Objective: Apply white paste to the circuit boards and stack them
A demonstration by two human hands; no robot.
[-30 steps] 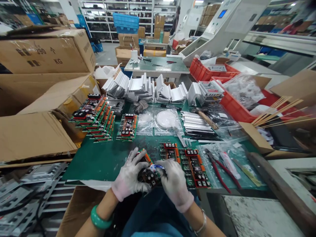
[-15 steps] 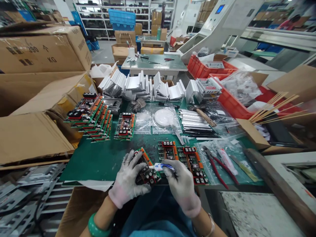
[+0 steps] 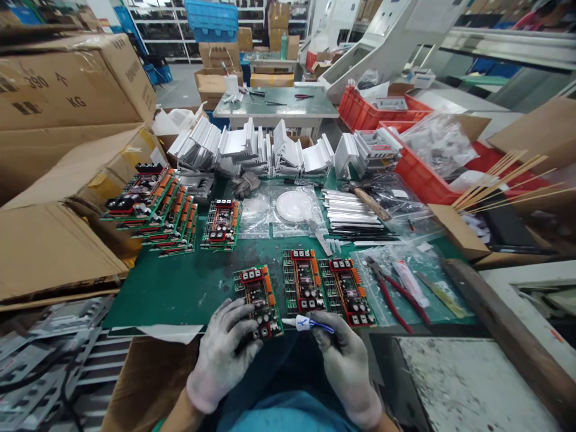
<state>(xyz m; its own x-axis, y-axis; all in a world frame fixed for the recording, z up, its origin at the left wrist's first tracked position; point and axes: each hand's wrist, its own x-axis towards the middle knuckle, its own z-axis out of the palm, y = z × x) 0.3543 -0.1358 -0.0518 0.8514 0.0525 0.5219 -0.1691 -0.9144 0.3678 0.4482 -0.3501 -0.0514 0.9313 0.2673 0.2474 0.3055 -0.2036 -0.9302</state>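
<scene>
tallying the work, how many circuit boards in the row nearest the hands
3: left board at the left hand, middle board, right board beside the pliers. More may be hidden underneath.

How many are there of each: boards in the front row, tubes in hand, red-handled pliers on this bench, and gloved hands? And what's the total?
Boards: 3
Tube in hand: 1
Pliers: 1
Gloved hands (left hand, right hand): 2
Total: 7
</scene>
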